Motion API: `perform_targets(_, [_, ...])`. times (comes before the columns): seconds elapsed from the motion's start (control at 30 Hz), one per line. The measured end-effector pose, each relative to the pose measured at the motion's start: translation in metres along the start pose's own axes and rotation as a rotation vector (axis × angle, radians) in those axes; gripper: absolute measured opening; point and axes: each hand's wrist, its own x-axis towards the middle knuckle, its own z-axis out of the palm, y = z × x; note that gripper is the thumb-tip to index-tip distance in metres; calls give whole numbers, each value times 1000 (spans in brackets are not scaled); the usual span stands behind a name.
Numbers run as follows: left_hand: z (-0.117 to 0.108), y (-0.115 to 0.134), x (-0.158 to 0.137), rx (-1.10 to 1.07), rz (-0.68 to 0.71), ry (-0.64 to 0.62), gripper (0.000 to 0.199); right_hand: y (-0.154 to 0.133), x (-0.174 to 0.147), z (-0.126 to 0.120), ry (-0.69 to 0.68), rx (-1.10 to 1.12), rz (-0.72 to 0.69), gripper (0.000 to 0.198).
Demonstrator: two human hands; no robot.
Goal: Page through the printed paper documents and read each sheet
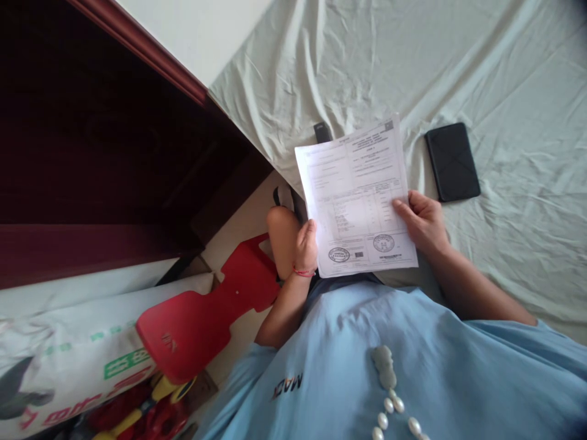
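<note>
A printed paper document [351, 201] with a table and two oval stamps near its lower edge is held up over my lap. My left hand [306, 245], with a red string at the wrist, grips its left edge. On the opposite edge, my right hand [424, 221] pinches the paper, thumb on the printed face. The other fingers of both hands are partly hidden behind the document. To the right of it, a black phone-like device [453, 162] lies on the pale green sheet [518, 256]. Past the paper's top edge a small black object [322, 132] shows in part.
At the left stand a red plastic chair [183, 330] and a large white printed sack [68, 354]. Yellow and red items [151, 409] lie below the sack. Dark reddish-brown furniture [114, 134] fills the upper left, beside the sheet's edge.
</note>
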Motion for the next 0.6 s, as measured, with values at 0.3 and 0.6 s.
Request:
perform_targets(0.3, [-1, 1, -1, 38, 30, -25, 66, -2, -2, 4, 40, 6, 64, 37])
perform_targets(0.6, [-2, -1, 0, 61, 36, -40, 63, 1, -1, 3, 23, -57, 54, 38])
